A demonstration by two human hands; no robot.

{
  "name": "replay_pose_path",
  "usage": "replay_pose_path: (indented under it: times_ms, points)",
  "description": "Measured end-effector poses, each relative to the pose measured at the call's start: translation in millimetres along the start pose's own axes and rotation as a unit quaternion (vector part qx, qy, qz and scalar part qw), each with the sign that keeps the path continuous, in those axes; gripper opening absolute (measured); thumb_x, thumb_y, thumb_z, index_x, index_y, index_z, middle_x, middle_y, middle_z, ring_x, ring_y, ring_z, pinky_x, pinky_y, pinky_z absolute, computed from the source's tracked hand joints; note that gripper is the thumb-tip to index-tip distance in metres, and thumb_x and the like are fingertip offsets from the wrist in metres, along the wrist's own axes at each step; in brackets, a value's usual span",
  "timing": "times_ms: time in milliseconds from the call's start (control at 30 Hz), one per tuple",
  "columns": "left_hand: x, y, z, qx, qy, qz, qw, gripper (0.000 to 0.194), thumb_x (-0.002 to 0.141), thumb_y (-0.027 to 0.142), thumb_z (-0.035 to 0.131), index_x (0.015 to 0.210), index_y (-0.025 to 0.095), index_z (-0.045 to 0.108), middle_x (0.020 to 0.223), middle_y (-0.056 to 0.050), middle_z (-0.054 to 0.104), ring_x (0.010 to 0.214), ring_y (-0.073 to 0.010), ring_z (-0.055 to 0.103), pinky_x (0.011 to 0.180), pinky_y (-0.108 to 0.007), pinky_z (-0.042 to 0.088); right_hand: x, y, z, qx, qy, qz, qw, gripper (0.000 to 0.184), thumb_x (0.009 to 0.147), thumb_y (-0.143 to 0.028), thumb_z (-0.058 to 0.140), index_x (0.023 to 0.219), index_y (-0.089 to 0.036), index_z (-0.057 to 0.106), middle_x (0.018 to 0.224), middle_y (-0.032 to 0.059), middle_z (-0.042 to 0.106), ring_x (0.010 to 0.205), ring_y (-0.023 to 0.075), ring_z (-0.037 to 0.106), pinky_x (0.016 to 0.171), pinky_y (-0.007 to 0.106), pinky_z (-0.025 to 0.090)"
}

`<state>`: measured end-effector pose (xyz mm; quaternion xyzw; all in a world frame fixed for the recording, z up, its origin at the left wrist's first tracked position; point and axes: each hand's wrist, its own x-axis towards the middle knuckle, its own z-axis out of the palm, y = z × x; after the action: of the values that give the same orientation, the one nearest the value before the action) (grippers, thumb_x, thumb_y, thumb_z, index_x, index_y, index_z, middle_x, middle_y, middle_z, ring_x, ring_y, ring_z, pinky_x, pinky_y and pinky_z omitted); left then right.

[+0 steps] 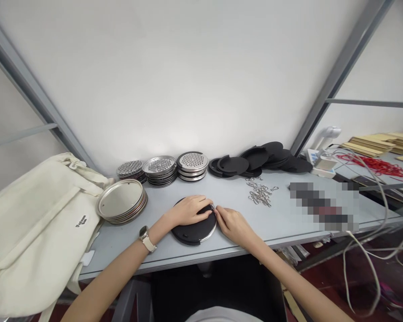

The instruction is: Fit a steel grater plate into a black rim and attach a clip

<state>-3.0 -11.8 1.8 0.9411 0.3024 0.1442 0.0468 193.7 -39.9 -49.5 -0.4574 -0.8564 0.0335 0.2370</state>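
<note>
On the table in front of me lies a round black disc (189, 229) with a silver metal rim along its right side. My left hand (192, 210) presses down over its top, with thumb and fingers curled toward the right edge. At that same edge my right hand (233, 226) pinches a small metal clip (212, 207), mostly hidden between the fingertips. The fingertips of both hands nearly meet there. A loose pile of similar metal clips (260, 193) lies to the right.
Along the wall stand stacks of round metal graters (159, 165) and overlapping black discs (233, 165). A stack of smooth metal discs (121, 201) sits left, beside a cream bag (43, 223). Grey frame posts (342, 67) rise at both sides; a white cable (384, 210) hangs right.
</note>
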Motion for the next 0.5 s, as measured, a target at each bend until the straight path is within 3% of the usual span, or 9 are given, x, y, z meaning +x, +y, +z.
replay_pose_path:
  times_ms: [500]
  points:
    - [-0.2,0.5,-0.2,-0.020,0.004,0.000,1.000,0.022,0.092,0.030,0.043,0.108,0.018,0.053,0.094,-0.006,0.061,0.087,-0.0185,0.058,0.079,-0.030,0.044,0.3,-0.6,-0.7,0.005,0.007,0.001,1.000,0.027,0.097,-0.024,0.027,0.080,-0.019,0.047,0.062,0.0008,0.055,0.055,0.0146,0.051,0.054,0.025,0.030]
